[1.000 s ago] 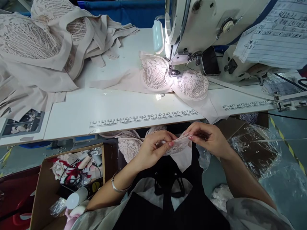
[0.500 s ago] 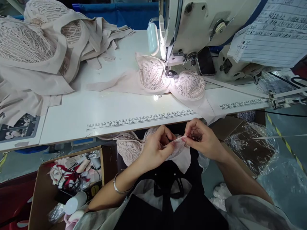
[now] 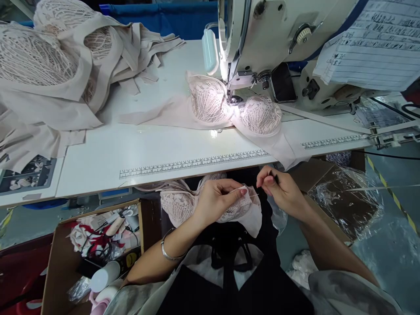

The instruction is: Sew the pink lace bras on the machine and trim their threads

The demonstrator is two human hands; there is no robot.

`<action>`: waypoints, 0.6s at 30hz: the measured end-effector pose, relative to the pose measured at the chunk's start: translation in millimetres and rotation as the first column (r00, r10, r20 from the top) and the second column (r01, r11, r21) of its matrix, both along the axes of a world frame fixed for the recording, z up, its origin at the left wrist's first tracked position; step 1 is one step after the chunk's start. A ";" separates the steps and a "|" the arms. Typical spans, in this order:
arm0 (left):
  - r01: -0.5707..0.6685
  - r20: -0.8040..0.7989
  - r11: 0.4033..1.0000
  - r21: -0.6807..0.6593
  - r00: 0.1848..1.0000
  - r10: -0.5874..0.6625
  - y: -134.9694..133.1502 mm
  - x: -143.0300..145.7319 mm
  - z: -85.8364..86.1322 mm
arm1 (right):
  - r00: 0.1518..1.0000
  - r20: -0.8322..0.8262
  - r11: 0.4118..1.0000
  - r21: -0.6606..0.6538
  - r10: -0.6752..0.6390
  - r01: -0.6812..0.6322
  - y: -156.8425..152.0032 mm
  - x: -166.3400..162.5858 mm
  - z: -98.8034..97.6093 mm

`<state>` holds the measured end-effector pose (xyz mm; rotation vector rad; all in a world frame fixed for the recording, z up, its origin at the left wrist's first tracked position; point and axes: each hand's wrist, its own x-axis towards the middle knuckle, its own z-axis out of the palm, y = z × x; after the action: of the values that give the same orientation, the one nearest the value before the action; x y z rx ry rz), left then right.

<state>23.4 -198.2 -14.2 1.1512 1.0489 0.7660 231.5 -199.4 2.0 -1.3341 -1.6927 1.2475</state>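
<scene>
A pale pink lace bra (image 3: 177, 205) rests on my lap below the table edge. My left hand (image 3: 215, 201) pinches the edge of its right-hand cup between thumb and fingertips. Just right of that edge, my right hand (image 3: 284, 194) is closed and apart from the fabric. Something small and dark shows among its fingers, too hidden to name. A second lace bra (image 3: 210, 105) lies on the table under the presser foot (image 3: 235, 100) of the lit sewing machine (image 3: 272, 35), one wing hanging over the front edge.
Several bras (image 3: 36, 57) are heaped at the table's left. A printed ruler (image 3: 197, 164) runs along the front. A phone (image 3: 283, 83) lies beside the machine. Below stand a carton of odds and ends (image 3: 52, 258) and a plastic-covered box (image 3: 344, 201).
My right hand has moved off the bra edge, slightly to the right. My left hand keeps its pinch, its thumb now showing more. The bra under the machine stays put.
</scene>
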 end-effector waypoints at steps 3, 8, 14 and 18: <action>-0.005 0.041 1.000 -0.027 0.999 0.006 0.6 -0.1 -0.7 | 0.996 0.047 0.997 0.026 0.077 -0.078 -0.8 -2.8 -1.4; 0.014 0.040 1.000 -0.004 0.999 -0.014 0.7 -0.5 -2.6 | 0.988 -0.027 0.983 -0.098 0.153 -0.155 0.6 -10.2 -0.7; 0.035 -0.032 0.998 0.058 0.999 -0.033 1.3 -2.1 -4.7 | 0.991 -0.075 0.987 -0.109 0.113 -0.121 -1.1 -18.4 -2.2; 0.031 -0.044 0.998 0.059 0.999 -0.029 1.1 -2.5 -2.6 | 0.996 -0.091 0.995 -0.095 0.012 -0.020 -2.3 -19.6 -6.4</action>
<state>20.9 -197.2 -16.8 1.2362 1.0479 0.7561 212.0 -201.7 -4.4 -1.3011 -1.6019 1.3926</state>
